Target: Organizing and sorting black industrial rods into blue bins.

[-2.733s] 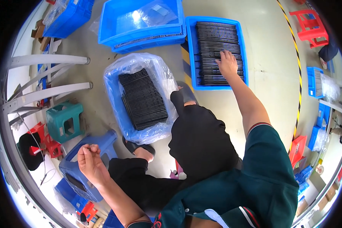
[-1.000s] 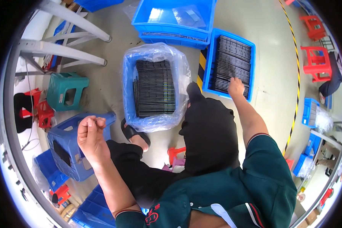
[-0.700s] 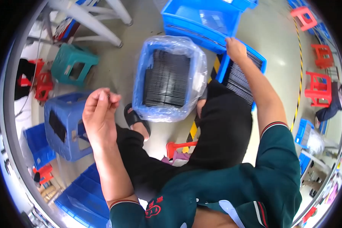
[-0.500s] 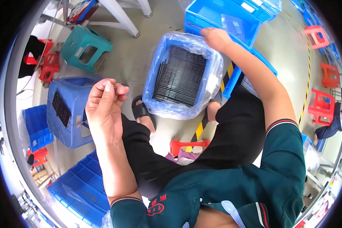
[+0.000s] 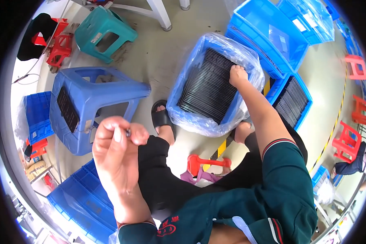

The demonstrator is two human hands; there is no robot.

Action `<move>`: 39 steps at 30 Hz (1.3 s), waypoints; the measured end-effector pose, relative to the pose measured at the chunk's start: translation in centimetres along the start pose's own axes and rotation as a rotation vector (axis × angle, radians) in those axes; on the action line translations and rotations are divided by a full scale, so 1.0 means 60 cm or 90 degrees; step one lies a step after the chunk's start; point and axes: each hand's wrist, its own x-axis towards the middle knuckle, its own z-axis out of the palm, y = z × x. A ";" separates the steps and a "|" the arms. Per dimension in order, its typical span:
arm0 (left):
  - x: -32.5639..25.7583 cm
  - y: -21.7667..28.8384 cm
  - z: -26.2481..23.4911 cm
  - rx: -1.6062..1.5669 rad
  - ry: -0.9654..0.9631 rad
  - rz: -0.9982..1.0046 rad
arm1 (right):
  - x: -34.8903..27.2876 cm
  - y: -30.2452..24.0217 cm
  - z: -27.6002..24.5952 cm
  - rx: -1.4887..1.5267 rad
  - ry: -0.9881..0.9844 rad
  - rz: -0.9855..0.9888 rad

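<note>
Black plates (image 5: 209,83), thin and packed on edge in a close row, sit in a blue bin (image 5: 191,72) lined with clear plastic (image 5: 195,127), seen in the head view on the floor between the person's feet. Right hand (image 5: 238,75) is down at the upper right end of that row, fingers curled in and knuckles up; whether a plate is gripped under them I cannot tell, since the fingertips are hidden. Left hand (image 5: 120,142) is raised over the left knee, well apart from the bin, with thumb and forefinger pinched on a small dark piece (image 5: 128,133), too small to name.

To the right, beyond the lined bin, a second blue bin (image 5: 309,97) holds another row of dark plates, and just above it stands a larger blue bin (image 5: 252,24) with a clear bag (image 5: 278,40) inside.

For good work at the row, I would keep the right fingers square to the plates' edges and move straight along their plane, so that neighbours do not tip or scrape. The loose liner near the wrist could snag, so it is best kept clear. The left pinch should stay light but sure, because so small a piece would easily be lost among the plates.
</note>
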 end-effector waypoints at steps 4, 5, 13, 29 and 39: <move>0.006 -0.001 -0.001 0.018 0.021 0.004 | 0.031 0.000 0.021 -0.003 0.002 0.032; 0.008 0.000 -0.002 0.029 0.023 -0.001 | 0.033 -0.004 0.022 -0.016 0.007 0.028; 0.028 0.004 -0.001 0.034 0.050 -0.005 | 0.099 0.003 0.070 -0.105 0.015 -0.072; 0.014 0.011 -0.009 0.025 0.033 0.008 | 0.070 0.002 0.021 0.066 -0.066 -0.102; -0.007 0.013 -0.015 -0.074 -0.045 -0.001 | 0.024 -0.019 -0.146 -0.285 -0.127 -0.179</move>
